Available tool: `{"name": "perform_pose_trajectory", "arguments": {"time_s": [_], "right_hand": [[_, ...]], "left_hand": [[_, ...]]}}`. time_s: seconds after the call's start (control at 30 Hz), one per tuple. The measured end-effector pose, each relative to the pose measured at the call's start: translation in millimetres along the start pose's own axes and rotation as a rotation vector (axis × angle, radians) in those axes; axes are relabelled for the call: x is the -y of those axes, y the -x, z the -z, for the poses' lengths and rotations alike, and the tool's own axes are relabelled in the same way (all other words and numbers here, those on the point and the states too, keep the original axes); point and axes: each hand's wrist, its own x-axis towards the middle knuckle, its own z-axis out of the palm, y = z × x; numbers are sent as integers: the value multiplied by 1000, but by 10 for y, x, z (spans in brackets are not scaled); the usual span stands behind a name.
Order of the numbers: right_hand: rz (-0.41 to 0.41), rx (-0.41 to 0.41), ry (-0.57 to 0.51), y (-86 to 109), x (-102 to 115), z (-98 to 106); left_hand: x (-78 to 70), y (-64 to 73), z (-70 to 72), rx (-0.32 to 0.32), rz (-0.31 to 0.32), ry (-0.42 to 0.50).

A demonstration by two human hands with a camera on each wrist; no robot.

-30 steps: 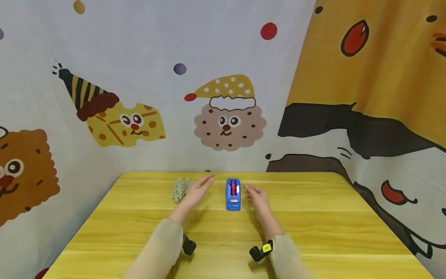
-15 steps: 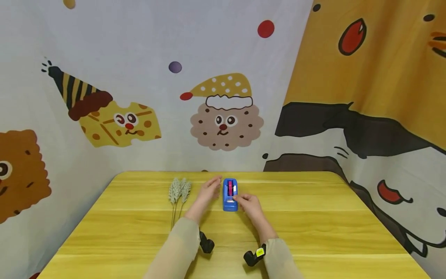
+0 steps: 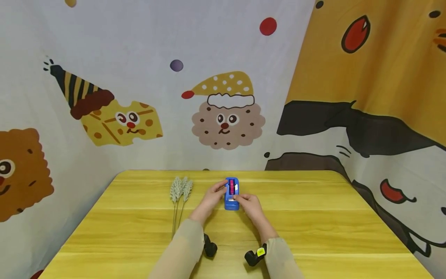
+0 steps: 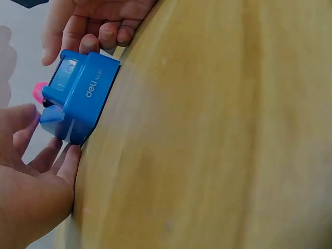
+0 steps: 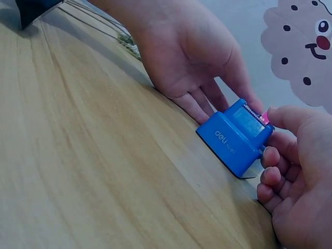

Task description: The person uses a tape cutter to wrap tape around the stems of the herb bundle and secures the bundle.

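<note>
A blue tape dispenser (image 3: 232, 206) with a pink roll hub (image 3: 232, 186) stands on the table; its front shows in both wrist views. My left hand (image 3: 211, 195) holds its left side, the fingers (image 4: 70, 161) against the wall and the thumb (image 4: 23, 116) near the top. On the other side is my right hand (image 3: 251, 204), its thumb (image 5: 285, 116) and index finger at the serrated cutter (image 5: 254, 111). The other right fingers (image 5: 271, 176) curl beside the body. Whether clear tape lies between that thumb and index finger cannot be seen.
Pale green dried-flower stems (image 3: 180, 188) lie left of the dispenser, their lower ends running behind the left sleeve (image 3: 181, 248). The wooden table (image 3: 313, 224) ends at a printed cloth backdrop (image 3: 223, 50). Black wrist cameras sit at both cuffs.
My left hand has moved right from beside the flower stems to the dispenser's left side, uncovering the stems. My right hand has shifted left and nearer to me, onto the cutter.
</note>
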Motion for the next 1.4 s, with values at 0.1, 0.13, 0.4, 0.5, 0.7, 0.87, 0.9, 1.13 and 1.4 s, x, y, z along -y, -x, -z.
{"name": "perform_pose_trajectory", "arguments": {"time_s": [0.1, 0.13, 0.4, 0.5, 0.7, 0.87, 0.9, 1.13, 1.4], "right_hand": [[4, 4, 3, -1, 1, 7], [5, 6, 2, -1, 1, 10], [7, 10, -24, 12, -23, -5], [5, 0, -28, 19, -30, -22], [-50, -37, -41, 5, -13, -65], [-80, -74, -58, -27, 28, -106], [-86, -80, -63, -36, 33, -112], [-134, -74, -91, -70, 45, -111], [-146, -54, -89, -106, 64, -96]], "left_hand": [[4, 0, -16, 6, -7, -34], [4, 2, -19, 7, -11, -45], [37, 11, -15, 12, -19, -73], [63, 12, -11, 16, -18, -85], [81, 15, -9, 15, -19, -83], [59, 12, -11, 5, -30, -92], [58, 9, -10, 5, -32, -92], [54, -9, -7, 13, -24, -90], [1, 0, 4, 8, -40, -87]]}}
